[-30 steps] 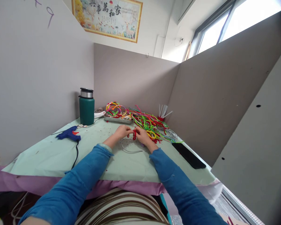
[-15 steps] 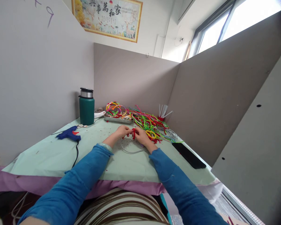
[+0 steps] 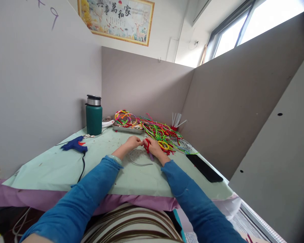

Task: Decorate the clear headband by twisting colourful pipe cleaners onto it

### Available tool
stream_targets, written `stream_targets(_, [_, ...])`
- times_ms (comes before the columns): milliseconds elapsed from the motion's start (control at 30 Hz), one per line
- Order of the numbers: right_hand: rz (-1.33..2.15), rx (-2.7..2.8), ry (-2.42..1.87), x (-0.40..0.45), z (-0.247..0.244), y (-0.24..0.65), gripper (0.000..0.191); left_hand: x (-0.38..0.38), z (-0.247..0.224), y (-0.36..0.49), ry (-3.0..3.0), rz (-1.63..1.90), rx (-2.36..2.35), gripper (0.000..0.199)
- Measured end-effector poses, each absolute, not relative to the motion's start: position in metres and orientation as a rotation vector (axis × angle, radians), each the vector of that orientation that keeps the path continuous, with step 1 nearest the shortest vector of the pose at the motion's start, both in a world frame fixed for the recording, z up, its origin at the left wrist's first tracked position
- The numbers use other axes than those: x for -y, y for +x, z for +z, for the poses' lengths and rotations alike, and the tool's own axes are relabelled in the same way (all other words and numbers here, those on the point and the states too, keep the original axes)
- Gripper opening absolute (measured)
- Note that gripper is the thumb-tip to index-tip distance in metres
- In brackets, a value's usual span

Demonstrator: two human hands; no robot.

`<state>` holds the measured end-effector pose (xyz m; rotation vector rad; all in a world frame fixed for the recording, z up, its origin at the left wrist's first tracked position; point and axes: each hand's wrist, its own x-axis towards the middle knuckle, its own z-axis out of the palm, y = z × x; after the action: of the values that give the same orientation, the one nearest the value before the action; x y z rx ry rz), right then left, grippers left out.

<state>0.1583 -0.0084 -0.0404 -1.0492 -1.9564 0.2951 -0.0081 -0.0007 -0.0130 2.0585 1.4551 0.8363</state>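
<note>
Both hands meet above the middle of the table. My right hand (image 3: pixel 153 147) is closed on a red fuzzy strip (image 3: pixel 148 145), which hangs over its fingers, with a bit of purple below. The fingers of my left hand (image 3: pixel 133 143) are pinched together at the right hand's fingertips; what lies between them is too small to make out. Under the hands a thin grey curved band (image 3: pixel 139 164) lies on the green table cover (image 3: pixel 131 182). Behind my right hand spreads a pile of colourful fuzzy strips (image 3: pixel 162 131).
A metal tray (image 3: pixel 128 130) of coloured pieces stands at the back. On the left are a green bottle (image 3: pixel 93 119) and a blue glue gun (image 3: pixel 76 144) with its cord. A black phone (image 3: pixel 204 167) lies at the right, and white sticks (image 3: pixel 177 119) stand behind the pile.
The red strip has shifted slightly right and now drapes over my right hand's fingers. More of the purple piece shows below. The grey band has moved slightly left.
</note>
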Motion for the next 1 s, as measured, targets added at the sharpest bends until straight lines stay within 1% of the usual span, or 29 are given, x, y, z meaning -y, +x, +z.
stream_targets(200, [0.303, 1.904, -0.999, 0.0041, -0.0417, 0.1593, 0.03, 0.0007, -0.015, -0.0082, 2.041, 0.847, -1.396, 0.043])
stream_targets(300, [0.364, 1.835, -0.975, 0.0012, -0.0418, 0.1594, 0.033, 0.0007, -0.0154, -0.0079, 2.039, 0.845, -1.339, 0.043])
stream_targets(400, [0.393, 1.73, -1.081, -0.0012, -0.0412, 0.16, 0.037, -0.0005, -0.0157, -0.0067, 2.147, 0.866, -1.233, 0.04])
stream_targets(467, [0.468, 1.671, -1.151, -0.0015, -0.0408, 0.1602, 0.038, -0.0013, -0.0156, -0.0057, 2.236, 0.888, -1.179, 0.038])
stream_targets(633, [0.882, 1.598, -1.17, 0.0032, -0.0396, 0.1585, 0.038, 0.0001, -0.0143, -0.0034, 2.418, 0.932, -1.169, 0.034])
stream_targets(700, [0.976, 1.561, -1.154, 0.0049, -0.0388, 0.1575, 0.038, 0.0021, -0.0134, -0.003, 2.457, 0.945, -1.188, 0.031])
stream_targets(833, [1.05, 1.514, -1.139, 0.0048, -0.0376, 0.1568, 0.041, 0.0063, -0.0116, -0.0031, 2.481, 1.002, -1.235, 0.03])
stream_targets(1000, [1.052, 1.535, -1.135, 0.0008, -0.04, 0.1592, 0.045, 0.0065, -0.0116, -0.0038, 2.519, 1.036, -1.134, 0.028])
